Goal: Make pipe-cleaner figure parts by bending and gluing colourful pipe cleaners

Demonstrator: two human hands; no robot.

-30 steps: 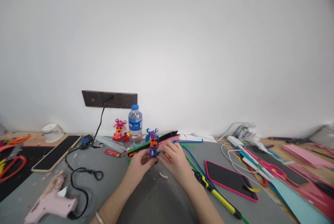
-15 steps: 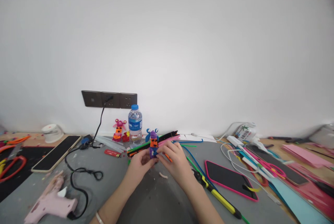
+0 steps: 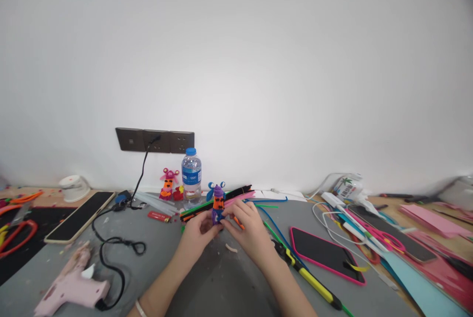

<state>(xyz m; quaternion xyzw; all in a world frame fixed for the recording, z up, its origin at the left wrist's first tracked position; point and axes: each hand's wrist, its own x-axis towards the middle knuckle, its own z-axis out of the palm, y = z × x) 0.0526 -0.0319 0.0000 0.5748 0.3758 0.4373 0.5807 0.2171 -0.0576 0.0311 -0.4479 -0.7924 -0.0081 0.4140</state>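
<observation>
Between my two hands stands a small pipe-cleaner figure [image 3: 218, 202], upright, with an orange face, a purple top and blue loops beside its head. My left hand [image 3: 197, 231] pinches its lower blue and purple part from the left. From the right, the fingers of my right hand [image 3: 247, 226] grip the same lower part. Directly behind lies a bundle of pipe cleaners [image 3: 236, 193] in black, green, orange and pink. A similar pink and orange figure [image 3: 167, 185] stands farther back, left of a water bottle [image 3: 191, 179].
A pink glue gun [image 3: 74, 282] with a black cord lies at the left, near a phone [image 3: 81, 216]. On the right are a yellow-black tool [image 3: 314, 282], a pink-edged tablet [image 3: 327, 254], white cables and pink scissors [image 3: 388, 240]. Orange-handled scissors [image 3: 22, 236] lie far left.
The figure has shifted very slightly to the right and turned a little in my fingers. Both hands stay nearly where they were, still holding it.
</observation>
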